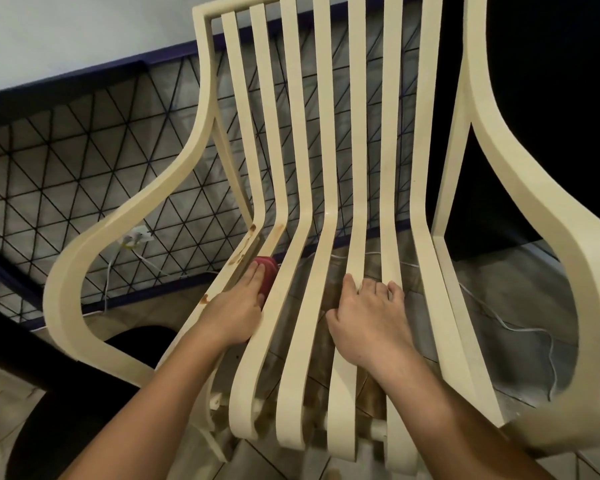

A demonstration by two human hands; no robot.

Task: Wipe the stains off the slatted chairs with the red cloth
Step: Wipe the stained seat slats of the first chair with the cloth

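While the left hand (238, 306) presses the red cloth (268, 273) onto the seat slats near the left edge of the cream slatted chair (324, 133), its grip lies flat, with the fingers straight and pressed together on the cloth. Brown stains (239, 254) mark the slats just beside the cloth, near the bend into the backrest. The right hand (368, 317) rests on the middle seat slats, grip spread, pinching nothing.
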